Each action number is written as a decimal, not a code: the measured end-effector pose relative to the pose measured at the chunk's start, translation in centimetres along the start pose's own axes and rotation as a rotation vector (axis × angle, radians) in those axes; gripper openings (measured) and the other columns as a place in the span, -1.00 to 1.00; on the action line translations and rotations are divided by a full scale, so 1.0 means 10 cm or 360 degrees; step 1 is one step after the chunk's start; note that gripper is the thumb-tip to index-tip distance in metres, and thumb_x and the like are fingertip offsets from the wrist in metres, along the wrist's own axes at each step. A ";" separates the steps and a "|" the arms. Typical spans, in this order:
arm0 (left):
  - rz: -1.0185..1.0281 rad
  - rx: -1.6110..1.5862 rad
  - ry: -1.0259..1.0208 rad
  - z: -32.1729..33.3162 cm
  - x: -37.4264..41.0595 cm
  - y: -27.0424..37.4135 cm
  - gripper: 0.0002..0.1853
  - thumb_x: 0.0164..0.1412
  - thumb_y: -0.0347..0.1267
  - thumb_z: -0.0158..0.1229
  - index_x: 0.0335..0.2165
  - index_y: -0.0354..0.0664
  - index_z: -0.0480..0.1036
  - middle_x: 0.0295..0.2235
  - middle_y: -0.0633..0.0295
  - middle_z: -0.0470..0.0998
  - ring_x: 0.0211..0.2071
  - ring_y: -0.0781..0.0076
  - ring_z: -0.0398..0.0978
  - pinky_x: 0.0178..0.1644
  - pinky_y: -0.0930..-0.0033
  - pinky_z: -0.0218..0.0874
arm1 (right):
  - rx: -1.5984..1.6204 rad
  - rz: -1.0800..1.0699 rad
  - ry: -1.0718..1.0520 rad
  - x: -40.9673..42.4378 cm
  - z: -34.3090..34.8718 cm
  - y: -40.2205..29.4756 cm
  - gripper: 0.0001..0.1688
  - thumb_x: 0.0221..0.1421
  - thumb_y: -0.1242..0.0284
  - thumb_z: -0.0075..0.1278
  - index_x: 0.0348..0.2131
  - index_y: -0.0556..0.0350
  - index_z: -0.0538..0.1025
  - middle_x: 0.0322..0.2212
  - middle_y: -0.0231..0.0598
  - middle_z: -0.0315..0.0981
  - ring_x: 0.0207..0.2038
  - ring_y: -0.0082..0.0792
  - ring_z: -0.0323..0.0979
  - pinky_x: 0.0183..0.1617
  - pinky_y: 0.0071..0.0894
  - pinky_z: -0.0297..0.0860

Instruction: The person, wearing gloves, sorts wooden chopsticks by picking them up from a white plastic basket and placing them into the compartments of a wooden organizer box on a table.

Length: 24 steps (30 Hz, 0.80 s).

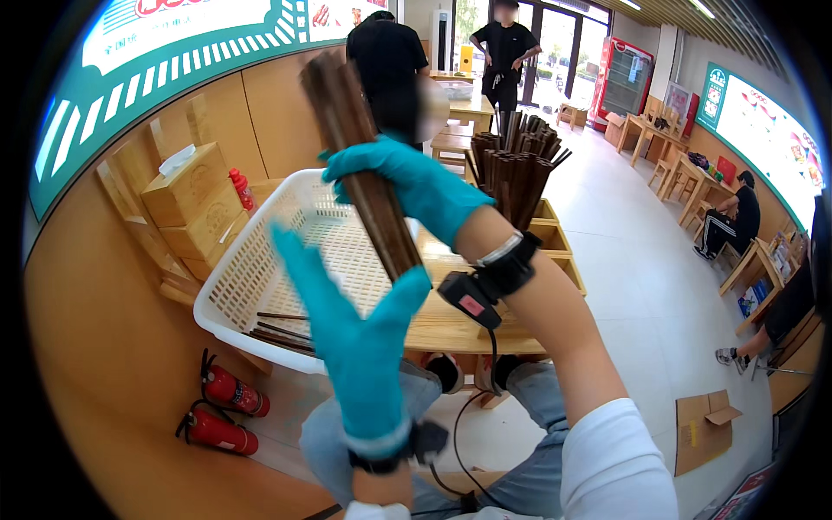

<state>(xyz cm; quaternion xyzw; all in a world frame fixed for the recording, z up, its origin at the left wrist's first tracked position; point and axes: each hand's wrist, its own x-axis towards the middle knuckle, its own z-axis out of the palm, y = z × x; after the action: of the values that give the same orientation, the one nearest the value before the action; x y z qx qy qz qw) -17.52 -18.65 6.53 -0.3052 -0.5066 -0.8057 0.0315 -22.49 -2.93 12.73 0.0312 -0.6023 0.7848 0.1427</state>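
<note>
A thick bundle of dark brown chopsticks (374, 208) is wrapped by my right hand (416, 179) in a teal rubber glove. It tilts above a white perforated plastic basket (214, 312). My left hand (361, 338), gloved the same way and slightly blurred, spreads its fingers at the bundle's lower end; whether it touches the ends I cannot tell. A few loose chopsticks (279, 331) lie at the basket's near end, partly hidden by my left hand. More chopsticks (517, 179) stand upright in bunches on the right, beyond my right wrist.
Wooden compartments (552, 237) line the right side of the wooden table (468, 325). Wooden boxes (185, 188), one with a tissue, stand left of the basket. Two fire extinguishers (224, 426) are on the floor at left. Cables hang from my wrists. Several people are farther off.
</note>
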 end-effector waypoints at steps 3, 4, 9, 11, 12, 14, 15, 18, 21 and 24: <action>-0.0264 0.0012 -0.0675 0.58 0.31 -0.13 -0.04 -0.25 -0.45 0.30 0.11 -0.19 -0.08 -0.07 0.06 0.23 -0.04 0.21 0.21 -0.03 0.34 0.19 | -0.0110 -0.0384 0.0223 -0.58 -0.35 -0.40 -0.65 -0.25 0.46 0.14 -0.37 0.26 0.44 -0.53 -0.19 0.45 -0.47 -0.41 0.43 -0.36 -0.50 0.40; -0.0408 -0.0198 -0.1006 0.73 0.41 -0.10 -0.11 -0.25 -0.43 0.30 0.07 -0.24 0.01 -0.17 0.09 0.34 -0.16 0.28 0.37 -0.10 0.38 0.25 | -0.0210 -0.0561 0.0380 -0.78 -0.37 -0.51 -0.65 -0.23 0.46 0.12 -0.34 0.21 0.43 -0.54 -0.22 0.44 -0.47 -0.42 0.43 -0.36 -0.52 0.40; -0.0731 -0.0360 -0.1793 1.56 0.36 -0.30 -0.52 -0.27 -0.45 0.21 -0.25 -0.32 0.31 -0.46 0.19 0.42 -0.46 0.42 0.45 -0.35 0.42 0.33 | -0.0103 -0.0998 0.0912 -1.47 -0.95 -0.68 -0.60 -0.15 0.43 0.09 -0.25 0.17 0.39 -0.44 -0.19 0.44 -0.44 -0.36 0.44 -0.35 -0.44 0.42; -0.0715 -0.0256 -0.1892 1.90 0.24 -0.17 -0.53 -0.30 -0.42 0.21 -0.31 -0.38 0.30 -0.52 0.19 0.42 -0.58 0.45 0.42 -0.50 0.50 0.33 | -0.0214 -0.1217 0.0956 -1.72 -1.29 -0.79 -0.54 -0.11 0.36 0.08 -0.19 0.14 0.35 -0.40 -0.18 0.44 -0.41 -0.34 0.45 -0.33 -0.42 0.43; -0.0708 -0.0248 -0.1927 2.02 0.24 -0.19 -0.53 -0.30 -0.42 0.21 -0.32 -0.38 0.30 -0.56 0.20 0.41 -0.63 0.49 0.40 -0.54 0.53 0.30 | -0.0266 -0.1209 0.1030 -1.81 -1.34 -0.85 -0.51 -0.10 0.32 0.08 -0.16 0.13 0.33 -0.40 -0.18 0.44 -0.40 -0.34 0.45 -0.32 -0.42 0.44; -0.0719 -0.0276 -0.1903 2.22 0.26 -0.27 -0.56 -0.31 -0.42 0.20 -0.34 -0.37 0.31 -0.68 0.26 0.38 -0.71 0.57 0.35 -0.62 0.59 0.22 | -0.0623 -0.1125 0.1251 -1.91 -1.54 -0.96 -0.37 -0.08 0.09 0.04 -0.11 0.10 0.30 -0.34 -0.14 0.41 -0.34 -0.27 0.45 -0.30 -0.34 0.43; -0.0703 -0.0311 -0.1917 2.25 0.27 -0.27 -0.57 -0.30 -0.42 0.20 -0.34 -0.36 0.32 -0.68 0.26 0.39 -0.71 0.58 0.34 -0.63 0.60 0.21 | -0.0846 -0.0938 0.1646 -2.00 -1.41 -1.00 -0.24 -0.12 -0.08 -0.02 -0.09 0.09 0.29 -0.30 -0.12 0.39 -0.26 -0.23 0.42 -0.23 -0.32 0.38; -0.0665 -0.0415 -0.1892 2.30 0.33 -0.29 -0.62 -0.24 -0.42 0.19 -0.35 -0.35 0.35 -0.66 0.24 0.41 -0.71 0.59 0.33 -0.64 0.61 0.20 | -0.0809 -0.1068 0.1646 -2.03 -1.66 -1.05 -0.27 -0.14 -0.14 -0.03 -0.18 0.07 0.37 -0.33 -0.20 0.40 -0.31 -0.34 0.37 -0.18 -0.44 0.24; -0.0507 -0.0286 -0.1875 2.29 0.48 -0.38 -0.64 -0.22 -0.43 0.20 -0.34 -0.34 0.35 -0.65 0.22 0.42 -0.72 0.58 0.33 -0.63 0.61 0.20 | -0.0855 -0.1068 0.1614 -1.97 -1.86 -1.11 -0.35 -0.14 -0.06 0.02 -0.26 0.12 0.43 -0.40 -0.22 0.45 -0.29 -0.41 0.41 -0.20 -0.50 0.30; -0.0445 -0.0214 -0.1729 2.25 0.54 -0.36 -0.62 -0.21 -0.42 0.23 -0.34 -0.35 0.36 -0.63 0.21 0.43 -0.70 0.56 0.36 -0.63 0.60 0.21 | -0.0410 -0.1386 0.1206 -1.80 -1.92 -1.09 -0.65 -0.06 0.16 0.05 -0.42 0.08 0.49 -0.63 -0.41 0.38 -0.63 -0.65 0.23 -0.52 -0.75 0.20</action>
<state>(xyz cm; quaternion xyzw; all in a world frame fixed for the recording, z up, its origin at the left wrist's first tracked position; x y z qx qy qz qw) -12.85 3.27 13.18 -0.6074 -0.4331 -0.5599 -0.3605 -0.07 14.56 13.78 -0.0246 -0.5316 0.5309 0.6594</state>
